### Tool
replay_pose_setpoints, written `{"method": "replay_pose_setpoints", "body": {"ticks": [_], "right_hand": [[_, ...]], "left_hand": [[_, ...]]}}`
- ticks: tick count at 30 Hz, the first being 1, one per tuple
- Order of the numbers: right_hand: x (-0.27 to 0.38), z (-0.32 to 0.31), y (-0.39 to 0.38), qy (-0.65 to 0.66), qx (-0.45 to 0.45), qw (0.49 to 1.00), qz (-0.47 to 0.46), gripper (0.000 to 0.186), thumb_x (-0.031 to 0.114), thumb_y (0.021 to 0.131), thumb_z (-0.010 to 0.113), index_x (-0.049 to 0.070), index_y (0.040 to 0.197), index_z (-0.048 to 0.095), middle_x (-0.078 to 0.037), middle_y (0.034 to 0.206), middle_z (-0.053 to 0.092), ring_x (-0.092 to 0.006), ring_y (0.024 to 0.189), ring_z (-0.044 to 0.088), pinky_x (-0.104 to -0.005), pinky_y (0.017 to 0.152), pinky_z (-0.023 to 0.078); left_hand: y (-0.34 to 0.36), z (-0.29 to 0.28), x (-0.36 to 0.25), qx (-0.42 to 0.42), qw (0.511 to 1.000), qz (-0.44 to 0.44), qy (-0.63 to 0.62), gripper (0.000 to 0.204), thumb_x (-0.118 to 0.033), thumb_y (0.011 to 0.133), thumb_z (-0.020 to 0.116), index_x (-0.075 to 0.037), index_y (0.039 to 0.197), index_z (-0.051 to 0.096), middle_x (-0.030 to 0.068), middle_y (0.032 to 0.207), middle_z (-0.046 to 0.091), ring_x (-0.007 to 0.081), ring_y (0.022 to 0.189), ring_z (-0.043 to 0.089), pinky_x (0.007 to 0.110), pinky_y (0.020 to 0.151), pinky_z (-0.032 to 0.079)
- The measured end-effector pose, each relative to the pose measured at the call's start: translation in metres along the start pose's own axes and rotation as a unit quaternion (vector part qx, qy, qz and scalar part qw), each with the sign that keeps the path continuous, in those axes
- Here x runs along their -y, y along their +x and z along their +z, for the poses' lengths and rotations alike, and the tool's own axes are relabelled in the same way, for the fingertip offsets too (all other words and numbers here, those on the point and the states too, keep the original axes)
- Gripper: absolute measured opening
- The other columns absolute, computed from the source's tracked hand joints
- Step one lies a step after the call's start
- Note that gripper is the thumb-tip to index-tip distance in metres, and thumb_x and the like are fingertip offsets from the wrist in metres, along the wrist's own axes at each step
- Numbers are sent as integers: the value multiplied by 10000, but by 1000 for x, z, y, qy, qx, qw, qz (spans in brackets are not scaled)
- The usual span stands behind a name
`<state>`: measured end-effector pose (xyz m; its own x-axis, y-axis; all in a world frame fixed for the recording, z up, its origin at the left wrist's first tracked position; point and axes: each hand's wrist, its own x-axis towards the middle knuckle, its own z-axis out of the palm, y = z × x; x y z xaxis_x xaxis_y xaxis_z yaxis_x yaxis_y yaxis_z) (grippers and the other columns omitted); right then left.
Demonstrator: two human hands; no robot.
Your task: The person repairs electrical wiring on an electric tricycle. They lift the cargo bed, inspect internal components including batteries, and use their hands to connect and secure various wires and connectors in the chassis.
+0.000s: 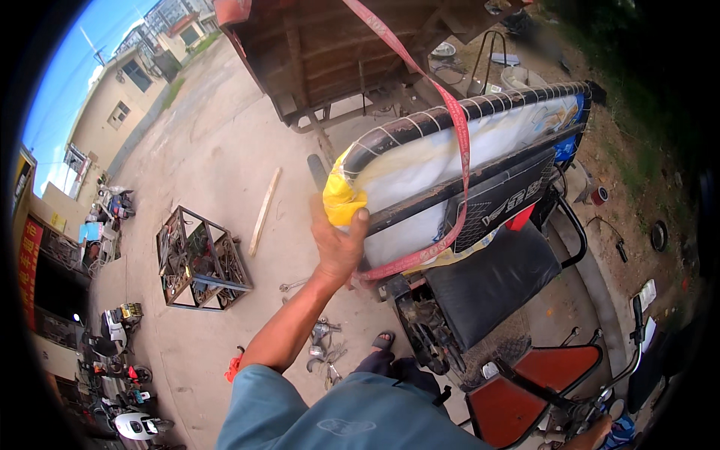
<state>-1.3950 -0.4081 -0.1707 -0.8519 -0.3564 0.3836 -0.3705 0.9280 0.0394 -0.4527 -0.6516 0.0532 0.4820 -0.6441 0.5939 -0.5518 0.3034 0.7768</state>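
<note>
My left hand [339, 244] is closed round the near corner of a black tubular metal frame [409, 124], where yellow plastic [343, 193] is wrapped on it. The thumb shows on top; the fingers behind are hidden. White sheeting is laced to the frame with cord, and a red strap [459, 135] runs over it. Below sits a black padded seat [491, 281] of a three-wheeled vehicle. At the lower right edge, my right hand [595, 435] is partly in view beside the handlebar [636, 341] and a blue item [622, 433]; its fingers cannot be made out.
A raised brown cargo bed [330, 52] stands ahead. On the concrete to the left are a metal rack of tools [202, 262], a wooden strip [265, 211] and several loose tools [324, 341]. Red panels [510, 409] front the vehicle. Parked scooters [135, 425] line the far left.
</note>
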Motion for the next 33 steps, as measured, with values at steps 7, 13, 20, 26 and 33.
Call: {"method": "replay_pose_setpoints", "body": {"ticks": [7,13,20,26,33], "right_hand": [[15,-22,-24,62,-14,998,24,624,532,1032,522,-28,1260,676,-266,1137,721,-458,1062,687,-527,885,540],[32,-59,-53,215,-90,970,71,655,550,1027,541,-23,1324,656,-261,1201,716,-437,1126,685,-505,928,548],[104,-376,-302,-58,-397,904,-144,763,630,964,611,-7,1382,571,-173,1347,615,-344,1123,639,-556,889,523],[-12,-372,-345,-241,-158,957,33,953,583,882,701,-182,1379,424,-225,1060,684,-330,761,753,-427,575,619],[-4,-356,-356,494,217,796,275,572,450,1013,637,-32,1319,603,-153,1243,652,-264,1059,634,-429,871,544]], "left_hand": [[1,-2,6,30,998,-3,-48,521,-331,929,752,9,1236,502,98,1055,623,174,956,584,328,877,493],[4,6,18,61,994,-10,-91,499,-245,902,782,6,1226,499,113,1072,658,181,961,620,332,872,513],[9,-14,17,134,991,-10,-27,612,-193,844,833,18,1294,476,183,1084,699,271,1003,721,375,901,551],[13,-14,33,139,984,99,-47,655,-328,838,846,21,1285,517,205,1030,706,365,892,734,429,744,579],[25,-20,41,161,972,154,-75,672,-300,800,866,6,1286,516,183,1040,691,372,813,727,441,705,574]]}}
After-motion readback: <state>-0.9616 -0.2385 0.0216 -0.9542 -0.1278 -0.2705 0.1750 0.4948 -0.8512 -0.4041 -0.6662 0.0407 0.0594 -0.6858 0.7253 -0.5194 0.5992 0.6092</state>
